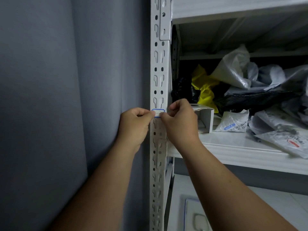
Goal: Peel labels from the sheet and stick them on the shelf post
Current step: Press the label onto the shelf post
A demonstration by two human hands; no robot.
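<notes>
1. Label (158,113), white with a blue border, lies across the front face of the shelf post (158,72) at the level of the hands, which flank it on either side.
2. The left hand (135,125) has its fingers curled, thumb and forefinger pinching the label's left end against the post.
3. The right hand (180,120), fingers also curled, pinches or presses the label's right end at the post's edge; which of the two cannot be told.
4. The step in hand appears to be sticking: the label is already off its sheet and is being set square on the perforated metal.
5. The next move likely calls for smoothing the label flat over the slots, then reaching for another from the sheet.
6. What may be the label sheet (191,214), blue-edged, lies on the lower shelf beneath the right forearm, too blurred to be sure.
7. No writing shows on the label itself.
8. On the middle shelf (233,145), a white packet (233,124) bears a barcode and blue printing, unreadable; an open white carton (204,119) and crumpled plastic bags (241,75) sit beside it.
</notes>
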